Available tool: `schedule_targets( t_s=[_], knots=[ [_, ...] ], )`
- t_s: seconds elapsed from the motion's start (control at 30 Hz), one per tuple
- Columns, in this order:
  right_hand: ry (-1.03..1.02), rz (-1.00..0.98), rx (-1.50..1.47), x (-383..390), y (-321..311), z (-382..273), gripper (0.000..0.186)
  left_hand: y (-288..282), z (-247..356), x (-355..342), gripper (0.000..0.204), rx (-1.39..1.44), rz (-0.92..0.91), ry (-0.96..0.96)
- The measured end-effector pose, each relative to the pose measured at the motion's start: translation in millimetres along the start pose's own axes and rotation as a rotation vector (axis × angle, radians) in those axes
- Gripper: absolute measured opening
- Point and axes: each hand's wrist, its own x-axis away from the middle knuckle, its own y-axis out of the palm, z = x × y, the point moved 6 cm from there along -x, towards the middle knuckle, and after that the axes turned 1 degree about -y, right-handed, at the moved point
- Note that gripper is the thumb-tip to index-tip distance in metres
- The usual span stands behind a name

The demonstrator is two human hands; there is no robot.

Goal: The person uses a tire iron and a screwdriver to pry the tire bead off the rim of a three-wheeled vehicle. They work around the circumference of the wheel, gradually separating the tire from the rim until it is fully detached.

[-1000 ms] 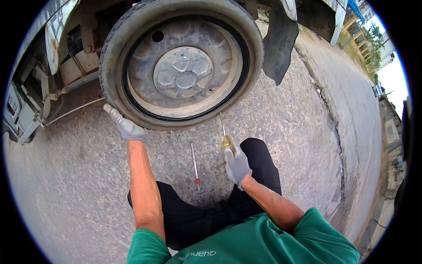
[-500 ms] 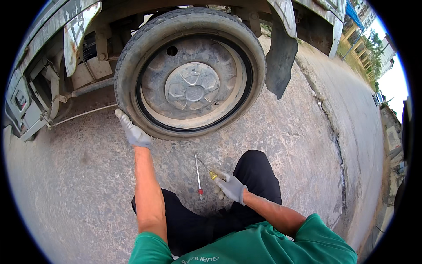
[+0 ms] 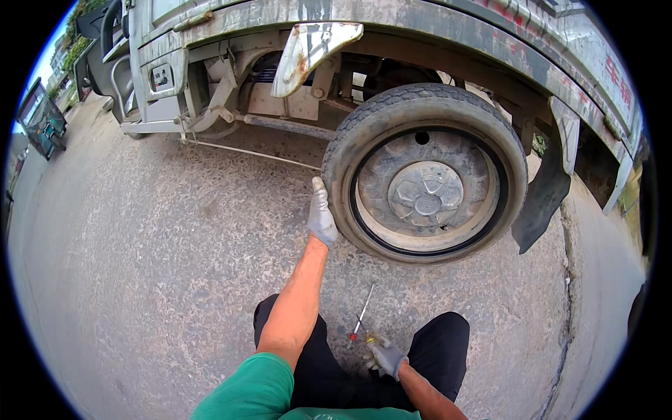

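Note:
My gloved left hand [image 3: 321, 213], fingers stretched out, presses against the left side of a worn tire [image 3: 427, 105] mounted on a dusty steel wheel [image 3: 476, 175] with a raised hub cap [image 3: 427, 185]. Low between my knees, my gloved right hand [image 3: 385, 355] is closed on a yellow-handled screwdriver [image 3: 371, 338]. Its shaft crosses near a red-handled tool [image 3: 353, 336] with a long silver shaft, lying on the pavement just left of that hand.
A weathered vehicle body [image 3: 511, 49] overhangs the wheel, with a black mud flap [image 3: 535, 210] at its right and a thin rod [image 3: 252, 154] low at left. A small vehicle [image 3: 43, 119] stands farther left on the street. Cracked pavement [image 3: 168, 266] surrounds me.
My right hand has drawn the screwdriver back from the tire toward my body. My view has swung left, showing more vehicle and street. My left hand stays on the tire.

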Motion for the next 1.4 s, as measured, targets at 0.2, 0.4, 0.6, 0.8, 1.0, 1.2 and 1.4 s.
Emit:
schedule_targets(
  t_s=[0.2,0.4,0.6,0.8,1.0,1.2,1.4],
  knots=[
    [-0.048,0.009,-0.004,-9,1,12,0.06,-3,6,7,0.076,0.003,-0.009,-0.098],
    [-0.027,0.013,0.004,-9,1,14,0.06,-8,0,7,0.071,0.077,0.0,-0.098],
    [-0.044,0.011,0.012,-3,4,13,0.058,-12,-11,5,0.067,0.118,0.029,-0.105],
    [-0.011,0.013,0.022,-5,11,5,0.055,-31,-19,-11,0.065,0.077,0.036,-0.014],
    [0.001,0.031,0.046,-6,14,3,0.051,-28,-19,-12,0.062,0.058,0.028,-0.025],
    [0.008,0.005,0.077,-7,15,2,0.054,-27,-19,-13,0.063,0.062,-0.027,-0.035],
    [-0.01,-0.027,0.121,-9,19,7,0.061,-23,-4,-9,0.073,-0.016,-0.037,-0.036]
  ],
)
